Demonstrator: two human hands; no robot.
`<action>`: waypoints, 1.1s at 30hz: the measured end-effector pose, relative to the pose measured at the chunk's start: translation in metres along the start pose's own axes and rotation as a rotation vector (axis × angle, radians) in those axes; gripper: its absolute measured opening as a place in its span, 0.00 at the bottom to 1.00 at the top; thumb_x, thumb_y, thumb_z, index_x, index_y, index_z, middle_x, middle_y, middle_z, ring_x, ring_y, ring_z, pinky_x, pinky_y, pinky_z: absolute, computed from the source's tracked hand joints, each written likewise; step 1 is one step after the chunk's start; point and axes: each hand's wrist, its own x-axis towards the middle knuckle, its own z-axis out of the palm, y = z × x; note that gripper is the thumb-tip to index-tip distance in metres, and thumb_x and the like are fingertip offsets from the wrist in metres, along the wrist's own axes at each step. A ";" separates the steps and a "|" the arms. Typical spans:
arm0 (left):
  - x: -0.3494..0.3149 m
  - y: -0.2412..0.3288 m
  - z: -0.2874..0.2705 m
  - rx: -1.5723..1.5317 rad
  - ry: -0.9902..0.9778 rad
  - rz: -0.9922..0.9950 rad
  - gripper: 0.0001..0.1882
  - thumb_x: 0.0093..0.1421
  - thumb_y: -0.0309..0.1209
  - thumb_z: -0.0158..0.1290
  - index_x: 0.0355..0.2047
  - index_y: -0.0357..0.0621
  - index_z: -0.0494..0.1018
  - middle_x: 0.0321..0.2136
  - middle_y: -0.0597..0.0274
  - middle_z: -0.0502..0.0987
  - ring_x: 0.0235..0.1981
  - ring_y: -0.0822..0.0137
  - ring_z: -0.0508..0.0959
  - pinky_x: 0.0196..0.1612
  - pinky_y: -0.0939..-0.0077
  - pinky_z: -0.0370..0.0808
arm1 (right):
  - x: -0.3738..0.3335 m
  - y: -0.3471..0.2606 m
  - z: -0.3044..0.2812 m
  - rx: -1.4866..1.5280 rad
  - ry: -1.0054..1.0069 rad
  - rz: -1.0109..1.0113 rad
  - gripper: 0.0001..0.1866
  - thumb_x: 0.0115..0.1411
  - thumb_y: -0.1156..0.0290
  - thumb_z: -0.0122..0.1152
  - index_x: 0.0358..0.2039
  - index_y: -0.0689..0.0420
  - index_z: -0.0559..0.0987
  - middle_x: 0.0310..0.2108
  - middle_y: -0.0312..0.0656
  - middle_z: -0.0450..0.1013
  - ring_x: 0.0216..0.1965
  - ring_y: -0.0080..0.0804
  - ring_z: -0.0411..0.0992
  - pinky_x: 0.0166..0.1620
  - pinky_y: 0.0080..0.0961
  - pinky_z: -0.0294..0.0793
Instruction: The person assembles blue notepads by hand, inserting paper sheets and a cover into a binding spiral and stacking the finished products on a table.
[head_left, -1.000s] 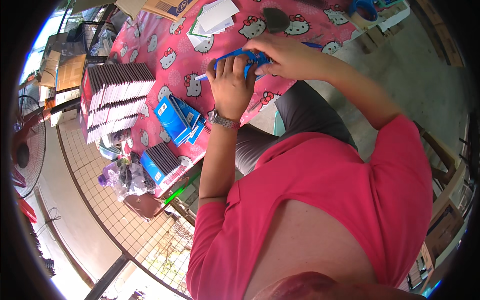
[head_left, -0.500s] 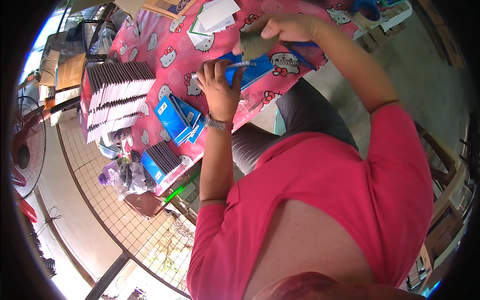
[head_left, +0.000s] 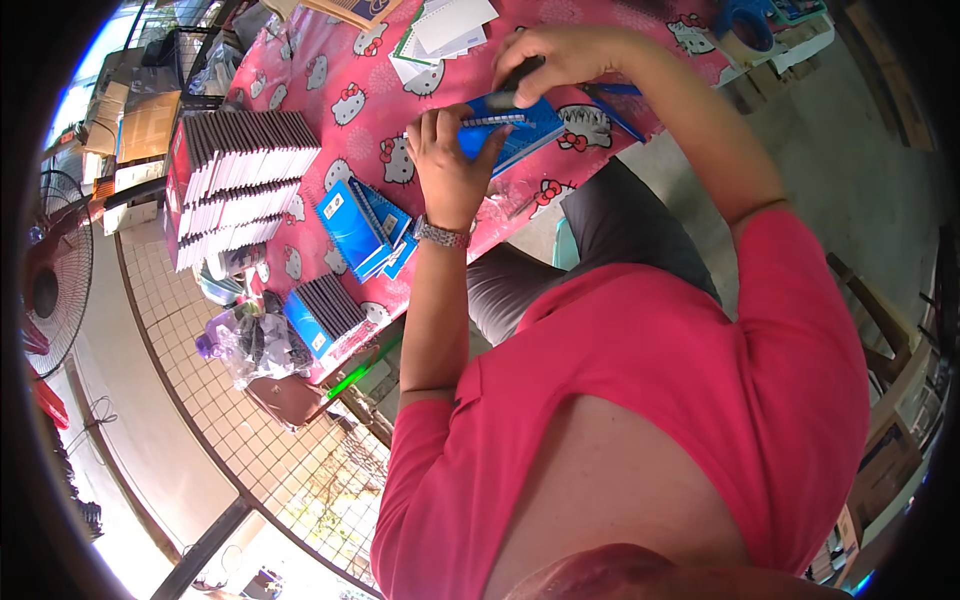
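Observation:
A blue wire-bound notebook [head_left: 535,130] lies at the table's near edge, its white wire binding [head_left: 495,120] on the upper side. My left hand [head_left: 447,165], with a metal-band watch on the wrist, grips its left end between thumb and fingers. Above the binding, my right hand [head_left: 560,62] is closed round a dark grey, flat piece [head_left: 520,80], its lower part blurred; I cannot make out its kind. That piece is at or just over the notebook's far side. Left of my left hand lie several blue notebooks [head_left: 350,225], overlapping.
A tall stack of dark-spined notebooks [head_left: 240,180] stands on the pink patterned tablecloth [head_left: 320,125]. A smaller blue stack [head_left: 325,310] sits near the left corner. White sheets [head_left: 445,30] lie at the far side, a blue tape roll [head_left: 750,25] far right. A fan [head_left: 50,280] stands left.
My right hand has lowered and turned the grey piece, which showed its broad face before and now looks narrow. My left hand stays on the notebook. The whole view has shifted slightly.

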 end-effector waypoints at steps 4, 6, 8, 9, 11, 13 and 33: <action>0.002 0.000 -0.002 0.005 -0.004 0.001 0.23 0.46 0.40 0.68 0.38 0.44 0.73 0.36 0.56 0.74 0.41 0.50 0.70 0.46 0.55 0.67 | 0.000 0.005 0.008 0.808 -0.018 -0.237 0.29 0.47 0.57 0.63 0.49 0.58 0.78 0.49 0.39 0.71 0.53 0.32 0.66 0.58 0.29 0.62; 0.001 -0.002 -0.001 0.001 0.003 -0.008 0.22 0.45 0.38 0.68 0.38 0.44 0.73 0.35 0.56 0.73 0.41 0.50 0.70 0.46 0.55 0.67 | 0.002 -0.003 0.009 0.422 0.063 -0.006 0.29 0.48 0.54 0.60 0.49 0.58 0.78 0.50 0.39 0.70 0.52 0.31 0.66 0.58 0.28 0.60; 0.003 -0.008 -0.004 0.000 0.003 -0.003 0.21 0.44 0.36 0.68 0.37 0.45 0.73 0.35 0.56 0.73 0.41 0.51 0.71 0.46 0.56 0.67 | 0.007 -0.004 0.006 0.470 0.099 -0.067 0.28 0.50 0.55 0.60 0.49 0.59 0.77 0.50 0.39 0.71 0.52 0.32 0.67 0.58 0.29 0.61; 0.005 -0.012 -0.007 -0.001 0.003 -0.001 0.20 0.44 0.35 0.68 0.37 0.45 0.74 0.35 0.56 0.73 0.41 0.51 0.71 0.46 0.56 0.67 | 0.003 -0.005 0.007 0.869 0.003 -0.272 0.27 0.51 0.56 0.60 0.49 0.58 0.78 0.50 0.39 0.72 0.51 0.32 0.69 0.58 0.28 0.61; 0.007 -0.022 -0.014 0.018 -0.038 0.003 0.20 0.43 0.33 0.67 0.36 0.46 0.74 0.35 0.56 0.73 0.41 0.52 0.71 0.46 0.57 0.67 | 0.018 0.001 0.004 0.349 0.025 -0.065 0.28 0.51 0.56 0.60 0.50 0.57 0.78 0.50 0.39 0.72 0.50 0.32 0.69 0.59 0.27 0.61; 0.011 -0.027 -0.020 0.039 -0.042 -0.002 0.19 0.43 0.31 0.67 0.36 0.46 0.74 0.36 0.57 0.73 0.41 0.53 0.72 0.46 0.59 0.68 | 0.025 0.002 0.004 0.008 0.145 -0.064 0.28 0.50 0.55 0.60 0.50 0.57 0.77 0.50 0.39 0.72 0.51 0.31 0.69 0.58 0.26 0.63; 0.018 -0.046 -0.022 -0.387 -0.186 -0.241 0.16 0.49 0.26 0.66 0.37 0.37 0.73 0.31 0.57 0.78 0.24 0.69 0.78 0.28 0.77 0.75 | 0.041 -0.003 0.008 0.298 0.144 -0.060 0.25 0.50 0.55 0.65 0.44 0.59 0.80 0.50 0.42 0.72 0.51 0.29 0.69 0.52 0.24 0.68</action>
